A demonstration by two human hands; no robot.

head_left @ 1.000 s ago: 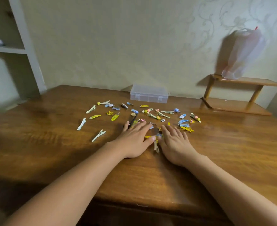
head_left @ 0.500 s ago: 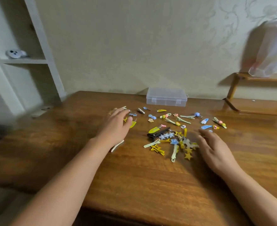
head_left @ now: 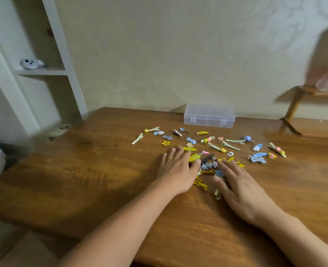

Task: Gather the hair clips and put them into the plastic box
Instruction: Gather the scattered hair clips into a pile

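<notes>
Against the wall, the plastic box [head_left: 209,118] sits closed while flat-fingered left hand [head_left: 178,170] and right hand [head_left: 242,187] hold nothing.

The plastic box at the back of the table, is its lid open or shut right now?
Shut. The plastic box has its lid lying flat on top, both front latches down, and no hair clips visible inside.

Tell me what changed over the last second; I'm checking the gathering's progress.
The left hand swept out left, then came back toward the right hand, pushing hair clips into a central pile. Nothing was gripped. The plastic box stays shut by the wall; the far clips stay scattered.
</notes>
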